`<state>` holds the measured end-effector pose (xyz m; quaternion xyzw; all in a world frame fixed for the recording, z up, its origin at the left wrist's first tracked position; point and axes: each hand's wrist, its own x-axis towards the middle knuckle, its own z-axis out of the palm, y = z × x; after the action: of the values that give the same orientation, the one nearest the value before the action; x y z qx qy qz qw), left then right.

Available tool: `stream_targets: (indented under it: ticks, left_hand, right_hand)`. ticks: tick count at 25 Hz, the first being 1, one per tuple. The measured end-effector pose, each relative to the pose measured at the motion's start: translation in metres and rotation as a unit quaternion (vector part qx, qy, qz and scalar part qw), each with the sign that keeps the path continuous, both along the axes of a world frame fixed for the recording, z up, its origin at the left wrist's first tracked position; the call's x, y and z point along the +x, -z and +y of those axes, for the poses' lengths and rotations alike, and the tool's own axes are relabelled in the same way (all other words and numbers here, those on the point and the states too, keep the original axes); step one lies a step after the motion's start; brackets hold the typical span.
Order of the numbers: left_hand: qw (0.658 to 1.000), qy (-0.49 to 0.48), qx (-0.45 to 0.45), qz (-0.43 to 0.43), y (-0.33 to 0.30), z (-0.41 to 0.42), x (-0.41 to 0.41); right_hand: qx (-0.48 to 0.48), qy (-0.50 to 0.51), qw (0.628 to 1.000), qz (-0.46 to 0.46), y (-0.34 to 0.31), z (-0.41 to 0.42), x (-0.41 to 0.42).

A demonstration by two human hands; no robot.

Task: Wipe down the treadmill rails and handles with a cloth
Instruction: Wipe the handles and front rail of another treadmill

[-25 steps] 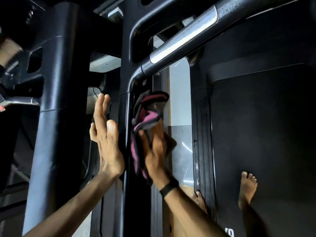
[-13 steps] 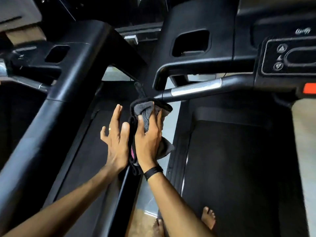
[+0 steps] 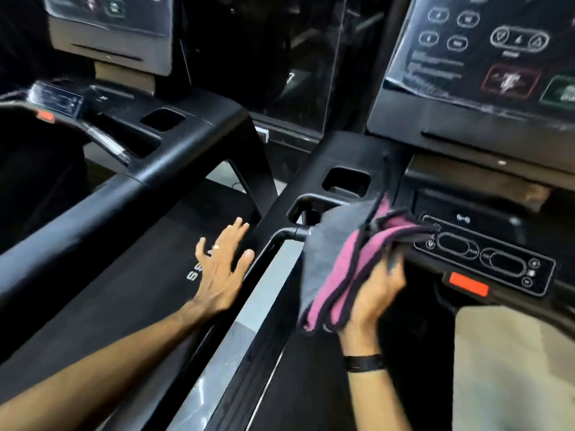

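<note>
My right hand (image 3: 375, 293) grips a grey and pink cloth (image 3: 342, 262) and holds it over the treadmill's black handle bar (image 3: 287, 234), covering most of the bar's length toward the button panel (image 3: 485, 259). Only the bar's left bend shows beyond the cloth. My left hand (image 3: 222, 265) is spread flat with straight fingers, just left of the black side rail (image 3: 261, 259), holding nothing. Whether it touches the rail is unclear.
The console screen (image 3: 485, 51) rises at the upper right, with a red safety key (image 3: 468, 286) below the panel. A second treadmill (image 3: 130, 169) stands to the left, its belt under my left arm. A grey floor strip (image 3: 245, 321) runs between them.
My view has tilted up from the floor and upright to the console. My right hand has carried the cloth up and to the right along the handle bar. My left hand stays open beside the rail.
</note>
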<state>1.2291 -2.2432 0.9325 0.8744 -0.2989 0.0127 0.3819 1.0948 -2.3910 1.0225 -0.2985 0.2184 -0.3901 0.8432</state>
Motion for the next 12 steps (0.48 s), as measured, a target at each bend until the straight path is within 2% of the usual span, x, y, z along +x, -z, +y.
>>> stream_targets:
  ticks: [2,3,4,5,6,7,8,9,10,11,12]
  left_hand:
    - [1.000,-0.003,-0.028,-0.001,-0.008,-0.006,0.000]
    - [0.999,-0.013,-0.051,0.006,-0.013,-0.011,0.003]
    - [0.997,-0.027,-0.076,0.021,-0.020,-0.016,0.006]
    - [0.994,-0.043,-0.096,0.038,-0.027,-0.021,0.011]
    - [0.990,-0.059,-0.115,0.054,-0.033,-0.024,0.015]
    - [0.987,-0.069,-0.128,0.062,-0.035,-0.026,0.019]
    - [0.986,-0.073,-0.135,0.059,-0.035,-0.027,0.022]
    - [0.986,-0.078,-0.138,0.047,-0.032,-0.028,0.024]
    - [0.986,-0.083,-0.140,0.038,-0.029,-0.030,0.028]
    - [0.986,-0.089,-0.139,0.034,-0.025,-0.032,0.033]
    - [0.986,-0.093,-0.131,0.031,-0.021,-0.035,0.036]
  right_hand:
    - [-0.126,-0.019,0.991,-0.048,-0.030,-0.014,0.000]
    - [-0.268,-0.012,0.963,-0.013,-0.034,-0.022,0.007]
    - [-0.460,-0.010,0.884,0.083,-0.028,-0.033,0.019]
    - [-0.643,-0.019,0.738,0.203,-0.009,-0.046,0.033]
    - [-0.739,-0.058,0.594,0.313,0.009,-0.056,0.047]
    - [-0.766,-0.107,0.487,0.406,0.025,-0.063,0.059]
    - [-0.772,-0.136,0.403,0.473,0.042,-0.068,0.073]
    - [-0.780,-0.150,0.337,0.505,0.050,-0.068,0.085]
    - [-0.781,-0.156,0.290,0.531,0.059,-0.067,0.101]
    - [-0.780,-0.153,0.265,0.545,0.063,-0.063,0.116]
    - [-0.769,-0.146,0.269,0.561,0.063,-0.060,0.128]
